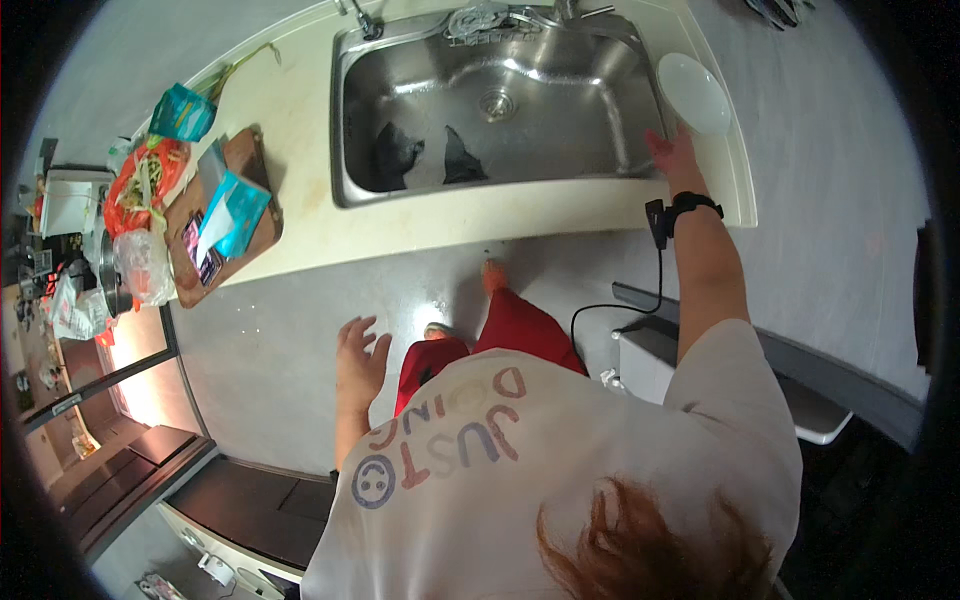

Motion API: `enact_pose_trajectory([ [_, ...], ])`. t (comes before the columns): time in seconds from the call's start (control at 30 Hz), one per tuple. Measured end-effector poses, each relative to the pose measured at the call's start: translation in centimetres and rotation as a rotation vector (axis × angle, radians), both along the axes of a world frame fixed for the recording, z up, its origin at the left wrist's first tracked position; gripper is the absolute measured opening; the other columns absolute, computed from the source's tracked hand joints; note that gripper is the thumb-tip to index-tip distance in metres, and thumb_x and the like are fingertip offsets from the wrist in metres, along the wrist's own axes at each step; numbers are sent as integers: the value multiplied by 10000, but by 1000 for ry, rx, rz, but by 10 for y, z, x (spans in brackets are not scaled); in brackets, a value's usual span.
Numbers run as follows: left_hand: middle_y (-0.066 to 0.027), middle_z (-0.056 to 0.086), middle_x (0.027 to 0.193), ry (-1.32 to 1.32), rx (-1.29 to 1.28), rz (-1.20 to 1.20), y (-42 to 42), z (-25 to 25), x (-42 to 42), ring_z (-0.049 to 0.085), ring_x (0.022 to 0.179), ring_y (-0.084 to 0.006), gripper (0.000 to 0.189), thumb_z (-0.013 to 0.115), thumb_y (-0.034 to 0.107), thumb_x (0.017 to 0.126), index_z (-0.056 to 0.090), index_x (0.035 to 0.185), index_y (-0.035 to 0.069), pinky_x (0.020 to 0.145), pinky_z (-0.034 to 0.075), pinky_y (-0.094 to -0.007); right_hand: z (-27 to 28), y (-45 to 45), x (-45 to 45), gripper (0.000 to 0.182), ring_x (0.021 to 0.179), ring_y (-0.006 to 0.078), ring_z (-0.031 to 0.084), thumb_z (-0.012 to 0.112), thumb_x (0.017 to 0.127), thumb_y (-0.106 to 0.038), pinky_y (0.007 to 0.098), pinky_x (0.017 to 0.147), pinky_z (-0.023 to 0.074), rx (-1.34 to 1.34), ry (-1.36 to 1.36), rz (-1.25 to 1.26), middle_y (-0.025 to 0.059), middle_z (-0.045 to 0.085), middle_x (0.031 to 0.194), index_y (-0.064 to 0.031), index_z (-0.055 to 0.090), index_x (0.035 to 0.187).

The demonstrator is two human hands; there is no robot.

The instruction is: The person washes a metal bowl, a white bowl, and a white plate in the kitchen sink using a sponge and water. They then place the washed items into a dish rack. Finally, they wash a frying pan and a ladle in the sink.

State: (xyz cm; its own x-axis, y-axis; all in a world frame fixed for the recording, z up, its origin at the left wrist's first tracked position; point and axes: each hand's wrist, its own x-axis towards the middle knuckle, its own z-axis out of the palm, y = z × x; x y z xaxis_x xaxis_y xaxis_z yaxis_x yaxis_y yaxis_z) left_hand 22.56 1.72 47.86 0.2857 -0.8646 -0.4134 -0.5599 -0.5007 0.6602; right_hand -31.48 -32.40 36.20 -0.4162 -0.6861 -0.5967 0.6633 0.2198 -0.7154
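Observation:
At the right end of the counter, my right hand (pixel 675 156) reaches to the near edge of a white bowl (pixel 694 94). Its thumb and fingers are spread, and whether the fingertips touch the rim I cannot tell. The bowl stands on the strip of counter beside the stainless steel sink (pixel 555 150). Inside the basin, two dark shapes, perhaps shadows or reflections, show left of the drain strainer (pixel 496 106). My left hand (pixel 364 364) hangs low in front of my body, away from the counter, fingers apart and holding nothing.
A faucet (pixel 568 10) and a wire rack (pixel 491 30) are behind the basin. On the left counter, a wooden cutting board (pixel 259 161) carries a blue tissue pack (pixel 244 214) and a phone (pixel 196 247). Beside it lies a red plastic bag (pixel 124 202) with greens. A cable hangs from my right wristband (pixel 694 204).

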Motion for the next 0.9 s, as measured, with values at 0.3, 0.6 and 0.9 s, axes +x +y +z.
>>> enact_pose_trajectory([
  [0.3,-204,482,1242,-110,-18,-128,-80,2,-4,622,947,-295,378,665,141,811,550,1153,26,763,527,-361,-23,-55,-26,480,965,373,576,438,948,-268,456,778,565,-193,-261,-274,264,481,1162,48,328,1293],
  [0.6,-229,464,1234,-109,-88,-200,-126,-2,-21,602,950,-330,371,675,112,797,544,1128,7,793,525,-365,42,-21,-19,411,881,350,632,386,908,-87,443,727,594,-65,395,-15,262,521,1118,140,368,1250],
  [0.9,-239,461,1225,-204,-216,-274,-119,-24,-17,602,909,-336,376,671,110,791,540,1127,4,801,516,-374,81,-14,-7,389,621,399,614,445,942,-253,448,580,482,-46,1496,342,308,594,793,127,526,944],
])
